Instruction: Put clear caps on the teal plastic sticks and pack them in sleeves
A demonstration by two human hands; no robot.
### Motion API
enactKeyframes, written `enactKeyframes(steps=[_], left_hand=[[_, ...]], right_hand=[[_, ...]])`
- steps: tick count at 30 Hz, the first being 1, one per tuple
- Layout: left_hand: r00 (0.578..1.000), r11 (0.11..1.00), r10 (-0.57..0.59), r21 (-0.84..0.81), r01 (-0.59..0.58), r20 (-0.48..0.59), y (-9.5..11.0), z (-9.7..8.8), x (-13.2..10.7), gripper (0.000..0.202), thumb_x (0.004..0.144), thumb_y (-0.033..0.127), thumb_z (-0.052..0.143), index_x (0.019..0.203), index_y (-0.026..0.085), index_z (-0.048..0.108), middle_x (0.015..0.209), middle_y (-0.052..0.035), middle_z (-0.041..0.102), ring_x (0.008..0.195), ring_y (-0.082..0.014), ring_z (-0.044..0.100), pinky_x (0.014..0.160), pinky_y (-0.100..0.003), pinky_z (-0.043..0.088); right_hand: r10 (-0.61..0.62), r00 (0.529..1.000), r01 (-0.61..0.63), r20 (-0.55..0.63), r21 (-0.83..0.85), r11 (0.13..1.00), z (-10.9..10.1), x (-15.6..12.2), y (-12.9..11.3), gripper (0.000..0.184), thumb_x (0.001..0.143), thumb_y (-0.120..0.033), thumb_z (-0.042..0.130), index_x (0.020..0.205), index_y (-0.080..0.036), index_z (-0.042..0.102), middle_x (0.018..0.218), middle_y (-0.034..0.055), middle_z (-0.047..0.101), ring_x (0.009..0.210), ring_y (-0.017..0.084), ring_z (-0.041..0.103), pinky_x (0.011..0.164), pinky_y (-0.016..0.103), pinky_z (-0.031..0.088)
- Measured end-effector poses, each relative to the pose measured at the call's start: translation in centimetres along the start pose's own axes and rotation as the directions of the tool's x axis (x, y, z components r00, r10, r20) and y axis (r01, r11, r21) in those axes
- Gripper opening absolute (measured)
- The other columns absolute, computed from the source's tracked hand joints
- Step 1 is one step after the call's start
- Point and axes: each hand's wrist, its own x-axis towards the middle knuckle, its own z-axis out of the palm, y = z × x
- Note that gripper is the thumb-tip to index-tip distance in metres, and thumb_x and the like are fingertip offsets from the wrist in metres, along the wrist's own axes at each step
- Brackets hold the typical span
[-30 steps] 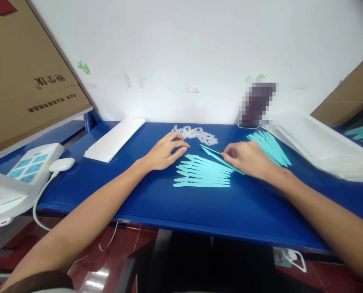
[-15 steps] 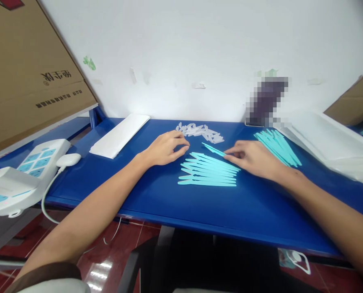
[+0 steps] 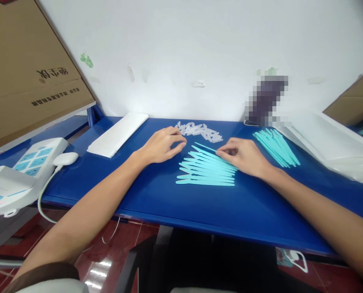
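Observation:
My right hand pinches a thin teal eyebrow razor between thumb and fingertips, its far end pointing left. Under and in front of it, several more teal razors lie fanned out on the blue table. To the left, my left hand rests with thumb and forefinger apart and nothing between them. Just beyond its fingertips is a heap of small translucent plastic pieces, perhaps blade caps. Another pile of teal razors sits to the right of my right hand.
A flat white packet lies at the back left. Near the left edge is a white power strip with a charger and cable. A clear plastic bag lies at right. A blurred phone-like object leans on the wall.
My right hand has moved slightly left with the razor, bringing it over the top of the fanned row and turning it edge-on. My left hand has hardly moved.

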Motion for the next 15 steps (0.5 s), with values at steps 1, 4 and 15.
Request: enactKeyframes(steps=[1,4,15], left_hand=[[1.000,1.000,-0.002,0.000,0.002,0.000,0.0,0.0,0.0,0.042,0.103,0.040,0.039,0.109,0.017,0.074,0.107,-0.0115,0.069,0.100,-0.0249,0.063,0.087,-0.038,0.048],[0.997,0.999,-0.050,-0.006,0.050,0.066,0.3,-0.4,0.1,0.043,0.101,0.042,0.041,0.087,0.018,0.073,0.079,-0.0071,0.068,0.076,-0.0214,0.061,0.073,-0.035,0.045],[0.858,0.943,-0.039,-0.265,0.201,0.512,1.3,-1.7,-0.2,0.069,0.069,0.077,0.071,0.059,0.022,0.030,0.054,0.0047,0.031,0.047,-0.0102,0.022,0.046,-0.031,0.018]], right_hand=[[-0.003,1.000,0.003,0.019,0.017,1.000,-0.1,-0.1,0.1,0.029,0.091,-0.041,0.060,0.087,-0.022,0.082,0.084,0.0054,0.072,0.070,0.019,0.061,0.066,0.033,0.046],[0.049,0.999,-0.050,0.023,0.045,0.998,-0.4,-0.3,0.0,0.032,0.091,-0.043,0.058,0.090,-0.021,0.081,0.076,0.0037,0.071,0.065,0.018,0.059,0.063,0.032,0.044],[-0.139,0.989,0.142,0.054,-0.053,0.988,0.0,-1.8,-1.4,0.045,0.096,-0.049,0.052,0.128,-0.021,0.070,0.113,0.0131,0.064,0.099,0.027,0.060,0.085,0.040,0.049]])
